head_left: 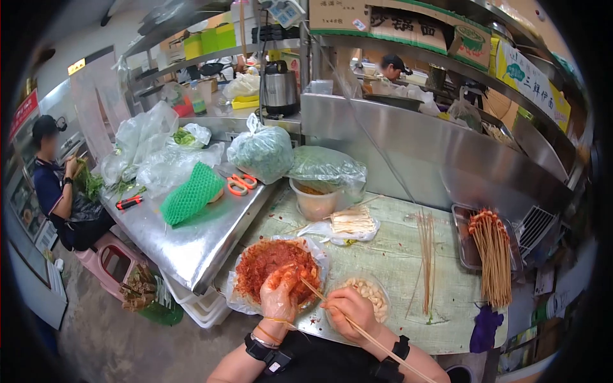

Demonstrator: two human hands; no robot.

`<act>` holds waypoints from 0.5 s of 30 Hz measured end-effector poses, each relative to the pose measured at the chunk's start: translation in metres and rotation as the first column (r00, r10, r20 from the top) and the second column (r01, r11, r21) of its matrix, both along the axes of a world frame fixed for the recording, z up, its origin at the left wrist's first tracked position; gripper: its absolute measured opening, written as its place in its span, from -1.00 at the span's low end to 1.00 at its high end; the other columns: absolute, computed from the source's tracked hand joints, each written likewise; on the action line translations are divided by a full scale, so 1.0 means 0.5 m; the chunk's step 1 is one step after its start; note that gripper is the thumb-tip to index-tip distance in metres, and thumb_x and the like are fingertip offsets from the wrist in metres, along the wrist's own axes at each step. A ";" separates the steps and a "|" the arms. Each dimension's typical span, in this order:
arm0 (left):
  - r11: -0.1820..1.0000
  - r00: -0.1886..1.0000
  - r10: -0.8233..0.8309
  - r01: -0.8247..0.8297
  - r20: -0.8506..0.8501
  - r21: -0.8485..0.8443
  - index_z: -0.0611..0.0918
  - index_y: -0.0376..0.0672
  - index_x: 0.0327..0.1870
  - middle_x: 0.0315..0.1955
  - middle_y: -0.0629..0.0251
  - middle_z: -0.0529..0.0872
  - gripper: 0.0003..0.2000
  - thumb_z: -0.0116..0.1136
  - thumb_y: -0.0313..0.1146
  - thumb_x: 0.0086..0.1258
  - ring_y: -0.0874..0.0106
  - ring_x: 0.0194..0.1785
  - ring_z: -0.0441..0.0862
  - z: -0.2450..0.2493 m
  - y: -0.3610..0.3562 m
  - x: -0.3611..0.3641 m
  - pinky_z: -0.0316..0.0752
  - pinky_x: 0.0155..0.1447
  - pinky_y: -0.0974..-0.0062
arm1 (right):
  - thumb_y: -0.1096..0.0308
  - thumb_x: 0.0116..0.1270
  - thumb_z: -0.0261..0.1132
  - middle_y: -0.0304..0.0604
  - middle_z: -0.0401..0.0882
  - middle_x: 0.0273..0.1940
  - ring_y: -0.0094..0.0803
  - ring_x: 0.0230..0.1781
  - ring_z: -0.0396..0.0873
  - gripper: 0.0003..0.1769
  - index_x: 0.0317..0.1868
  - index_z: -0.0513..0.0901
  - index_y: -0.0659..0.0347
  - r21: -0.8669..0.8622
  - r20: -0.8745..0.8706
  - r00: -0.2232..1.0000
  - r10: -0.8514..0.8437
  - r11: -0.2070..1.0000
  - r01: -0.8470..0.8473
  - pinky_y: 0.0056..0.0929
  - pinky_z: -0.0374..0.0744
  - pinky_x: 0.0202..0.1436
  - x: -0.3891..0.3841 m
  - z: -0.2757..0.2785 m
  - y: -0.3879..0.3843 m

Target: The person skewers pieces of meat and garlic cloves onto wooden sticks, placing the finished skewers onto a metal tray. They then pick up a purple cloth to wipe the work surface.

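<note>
Right hand [352, 311]: fingers closed around the bamboo skewer [383, 345]. Left hand [279, 292], gloved: fingers curled narrow, pinching red meat [268, 258] by the near edge of the bench [399, 258].

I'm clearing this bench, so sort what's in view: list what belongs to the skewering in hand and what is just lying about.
In use: left hand, right hand holding a skewer, red marinated meat, pale pieces, bare skewers, loaded skewers.
Lying about: orange scissors, green mesh, bagged greens.
</note>
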State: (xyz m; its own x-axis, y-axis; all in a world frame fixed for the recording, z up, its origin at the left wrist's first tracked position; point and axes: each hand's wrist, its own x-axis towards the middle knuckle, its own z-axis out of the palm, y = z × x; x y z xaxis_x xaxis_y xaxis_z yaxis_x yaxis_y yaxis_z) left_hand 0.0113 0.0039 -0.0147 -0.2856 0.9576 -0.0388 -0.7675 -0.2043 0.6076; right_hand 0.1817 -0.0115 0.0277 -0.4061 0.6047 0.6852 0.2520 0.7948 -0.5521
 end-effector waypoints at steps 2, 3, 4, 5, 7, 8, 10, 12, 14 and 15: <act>0.999 0.997 0.034 -0.035 -0.069 -0.009 0.51 -0.35 -0.01 -0.17 0.17 0.63 -0.78 0.05 -0.57 0.35 0.32 -0.10 0.62 -0.015 0.007 -0.003 0.59 0.02 0.36 | 0.44 0.27 0.22 -0.09 0.56 -0.29 -0.28 -0.38 0.57 -0.93 -0.31 0.60 0.24 -0.012 0.016 1.000 0.007 1.000 -0.007 -0.42 0.54 -0.34 -0.005 0.000 0.001; 0.999 0.997 0.044 -0.044 -0.069 0.000 0.52 -0.36 -0.02 -0.17 0.15 0.63 -0.79 0.05 -0.57 0.34 0.30 -0.09 0.62 -0.017 0.007 -0.002 0.59 0.03 0.36 | 0.45 0.26 0.22 -0.10 0.56 -0.29 -0.28 -0.39 0.56 -0.95 -0.32 0.60 0.24 -0.002 0.026 1.000 0.006 1.000 -0.006 -0.41 0.53 -0.35 -0.009 -0.008 0.003; 0.998 0.996 0.055 -0.055 -0.069 0.005 0.52 -0.36 -0.02 -0.17 0.15 0.63 -0.79 0.05 -0.57 0.34 0.30 -0.09 0.62 -0.015 0.005 -0.003 0.59 0.03 0.36 | 0.46 0.25 0.23 -0.10 0.55 -0.30 -0.28 -0.40 0.56 -0.96 -0.32 0.59 0.24 0.007 0.035 0.999 0.003 1.000 -0.003 -0.41 0.53 -0.36 -0.013 -0.012 0.006; 1.000 0.994 0.022 -0.023 -0.108 -0.005 0.52 -0.36 -0.02 -0.16 0.14 0.63 -0.79 0.05 -0.57 0.34 0.28 -0.09 0.62 -0.012 0.002 -0.004 0.59 0.02 0.35 | 0.46 0.25 0.23 -0.10 0.55 -0.30 -0.28 -0.40 0.56 -0.96 -0.32 0.59 0.24 0.011 0.035 0.999 0.012 1.000 -0.013 -0.41 0.53 -0.36 -0.018 -0.012 0.011; 1.000 0.995 -0.017 0.015 -0.097 -0.012 0.56 -0.39 -0.04 -0.14 0.10 0.67 -0.79 0.07 -0.54 0.34 0.30 -0.14 0.67 -0.015 -0.002 0.007 0.62 -0.06 0.42 | 0.47 0.24 0.23 -0.10 0.53 -0.32 -0.28 -0.40 0.56 -0.96 -0.32 0.59 0.24 -0.014 0.042 0.999 -0.014 1.000 0.014 -0.41 0.53 -0.37 -0.033 -0.011 0.019; 1.000 0.995 -0.009 0.008 -0.099 -0.007 0.56 -0.39 -0.04 -0.14 0.10 0.67 -0.79 0.07 -0.54 0.34 0.30 -0.14 0.67 -0.008 -0.003 0.007 0.62 -0.06 0.42 | 0.47 0.24 0.23 -0.10 0.53 -0.32 -0.28 -0.40 0.56 -0.96 -0.32 0.59 0.24 -0.009 0.039 0.999 -0.007 1.000 0.007 -0.41 0.53 -0.37 -0.040 -0.016 0.027; 0.997 0.998 -0.069 0.069 -0.005 -0.030 0.55 -0.39 -0.03 -0.13 0.11 0.67 -0.78 0.07 -0.55 0.33 0.31 -0.15 0.67 0.013 -0.006 0.005 0.63 -0.08 0.44 | 0.46 0.18 0.30 -0.10 0.51 -0.29 -0.22 -0.44 0.57 -0.91 -0.30 0.61 0.24 -0.032 0.007 0.999 -0.042 0.999 0.042 -0.40 0.56 -0.40 -0.052 -0.026 0.040; 0.994 0.995 -0.104 0.104 0.000 -0.042 0.54 -0.36 0.00 -0.15 0.13 0.67 -0.77 0.07 -0.54 0.34 0.32 -0.14 0.67 0.008 -0.005 -0.001 0.63 -0.11 0.47 | 0.48 0.21 0.27 -0.10 0.52 -0.32 -0.29 -0.42 0.57 -0.93 -0.30 0.60 0.26 -0.032 -0.006 0.998 -0.055 0.998 0.055 -0.43 0.55 -0.38 -0.051 -0.009 0.039; 0.999 0.994 0.003 0.001 -0.111 0.035 0.54 -0.31 0.01 -0.16 0.16 0.67 -0.76 0.08 -0.50 0.35 0.32 -0.12 0.66 -0.032 0.013 -0.006 0.63 -0.12 0.51 | 0.49 0.23 0.25 -0.10 0.52 -0.35 -0.35 -0.41 0.58 -0.95 -0.30 0.59 0.29 -0.039 -0.016 0.996 -0.090 0.995 0.089 -0.46 0.54 -0.37 -0.033 0.013 0.029; 0.996 0.975 0.091 -0.085 -0.202 0.041 0.54 -0.29 0.01 -0.15 0.17 0.66 -0.76 0.09 -0.48 0.35 0.33 -0.11 0.65 -0.053 0.024 -0.023 0.63 -0.10 0.50 | 0.46 0.24 0.27 -0.12 0.54 -0.35 -0.37 -0.38 0.58 -0.92 -0.27 0.60 0.28 -0.341 -0.090 0.996 -0.011 0.940 -0.021 -0.43 0.55 -0.32 -0.009 0.025 0.019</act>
